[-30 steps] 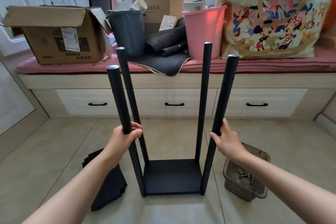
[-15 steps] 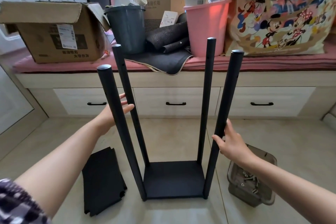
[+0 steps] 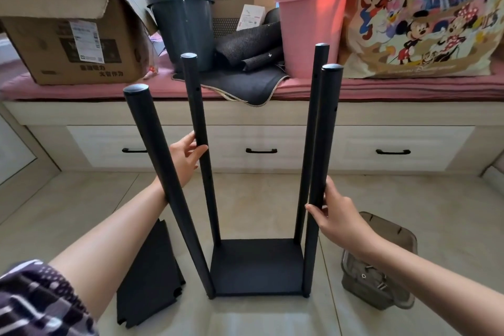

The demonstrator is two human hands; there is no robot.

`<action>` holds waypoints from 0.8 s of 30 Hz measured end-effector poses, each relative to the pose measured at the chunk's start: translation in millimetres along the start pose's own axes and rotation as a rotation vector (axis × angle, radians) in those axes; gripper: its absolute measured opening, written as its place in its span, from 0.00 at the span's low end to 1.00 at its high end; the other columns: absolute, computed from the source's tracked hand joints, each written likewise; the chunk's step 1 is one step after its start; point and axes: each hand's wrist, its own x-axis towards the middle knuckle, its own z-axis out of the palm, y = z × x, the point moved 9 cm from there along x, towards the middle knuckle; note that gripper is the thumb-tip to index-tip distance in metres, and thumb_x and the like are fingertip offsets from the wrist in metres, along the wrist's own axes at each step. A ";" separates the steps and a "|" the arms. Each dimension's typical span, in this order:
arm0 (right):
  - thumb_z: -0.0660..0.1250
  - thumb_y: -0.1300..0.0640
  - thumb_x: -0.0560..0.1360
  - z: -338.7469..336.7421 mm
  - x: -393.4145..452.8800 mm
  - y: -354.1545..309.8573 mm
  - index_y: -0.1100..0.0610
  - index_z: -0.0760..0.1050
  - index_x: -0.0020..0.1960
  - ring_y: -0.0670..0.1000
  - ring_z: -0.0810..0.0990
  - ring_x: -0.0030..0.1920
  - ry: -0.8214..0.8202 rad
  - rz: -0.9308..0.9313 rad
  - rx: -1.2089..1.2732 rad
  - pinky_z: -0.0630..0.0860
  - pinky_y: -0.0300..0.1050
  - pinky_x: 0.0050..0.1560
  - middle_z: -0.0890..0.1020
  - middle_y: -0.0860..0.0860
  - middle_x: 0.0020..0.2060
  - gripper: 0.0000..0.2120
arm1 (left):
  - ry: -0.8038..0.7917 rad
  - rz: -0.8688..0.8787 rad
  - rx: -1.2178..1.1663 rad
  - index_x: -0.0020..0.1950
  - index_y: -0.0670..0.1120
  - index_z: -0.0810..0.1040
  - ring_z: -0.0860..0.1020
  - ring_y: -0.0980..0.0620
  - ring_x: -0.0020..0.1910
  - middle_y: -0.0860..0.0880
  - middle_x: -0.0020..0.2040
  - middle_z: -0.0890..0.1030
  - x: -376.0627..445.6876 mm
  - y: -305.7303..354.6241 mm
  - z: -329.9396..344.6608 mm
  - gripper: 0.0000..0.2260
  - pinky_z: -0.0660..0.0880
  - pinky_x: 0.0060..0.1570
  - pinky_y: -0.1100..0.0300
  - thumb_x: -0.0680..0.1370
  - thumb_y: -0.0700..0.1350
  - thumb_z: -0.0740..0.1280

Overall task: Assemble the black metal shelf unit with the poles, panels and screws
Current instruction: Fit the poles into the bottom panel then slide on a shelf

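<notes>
The black shelf frame stands on the floor: a base panel (image 3: 256, 267) with four upright poles at its corners. My left hand (image 3: 185, 158) reaches behind the near left pole (image 3: 163, 172) and grips the far left pole (image 3: 200, 144) about halfway up, thumb on one side and fingers on the other. My right hand (image 3: 341, 215) holds the near right pole (image 3: 324, 144) at mid height, fingers curled round it. The far right pole (image 3: 313, 117) stands untouched. The near left pole leans outward to the left.
Spare black panels (image 3: 150, 273) lie stacked on the floor left of the frame. A clear plastic tub (image 3: 403, 243) with screws sits to the right. Behind is a drawer bench (image 3: 261, 114) loaded with cardboard boxes, a grey bin (image 3: 185, 30), a pink bin (image 3: 311, 33) and a printed bag.
My left hand let go of the near left pole and moved further back to take the far left pole. My right hand stayed on the near right pole.
</notes>
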 end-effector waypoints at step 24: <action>0.66 0.56 0.79 -17.9 -9.5 30.1 0.51 0.64 0.66 0.50 0.81 0.52 -0.004 0.144 -0.003 0.82 0.53 0.53 0.80 0.47 0.50 0.18 | 0.013 -0.238 -0.119 0.78 0.49 0.65 0.73 0.43 0.70 0.44 0.70 0.75 -7.5 -20.7 -9.0 0.24 0.70 0.69 0.38 0.83 0.48 0.65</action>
